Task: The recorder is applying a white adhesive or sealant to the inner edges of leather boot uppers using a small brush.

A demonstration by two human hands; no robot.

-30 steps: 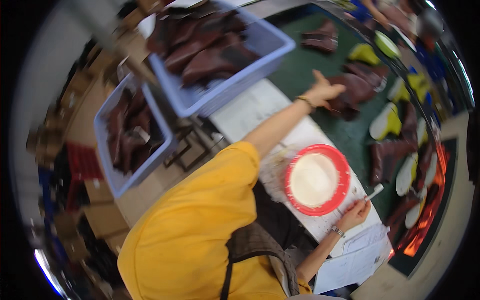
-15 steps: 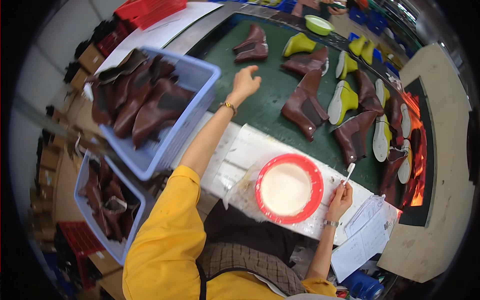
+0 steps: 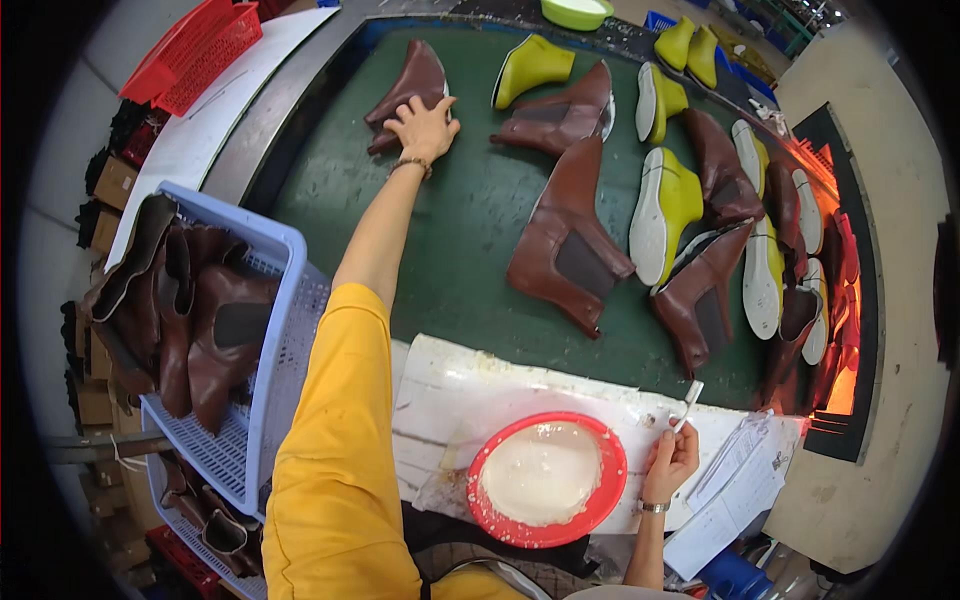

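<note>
My left hand (image 3: pixel 422 130) reaches far across the green belt, fingers spread, over the lower part of a brown leather boot upper (image 3: pixel 418 72). Whether the fingertips press on the leather cannot be made out. In my right hand (image 3: pixel 672 465) is a small white brush (image 3: pixel 692 396), like a toothbrush, held upright above the white board. A red bowl (image 3: pixel 612 480) of creamy white liquid stands to the left of that hand. Nearest the brush lies another brown boot upper (image 3: pixel 700 300), its toe toward me.
The green belt (image 3: pixel 450 260) carries several brown uppers and yellow-green lasts with white soles (image 3: pixel 668 210), leading to a glowing heater opening (image 3: pixel 840 370) at right. A blue basket (image 3: pixel 290 310) of uppers stands left. Papers (image 3: pixel 730 500) lie near my right wrist.
My left hand has moved forward and left onto the far boot upper. The view has shifted. My right hand still holds the brush beside the bowl.
</note>
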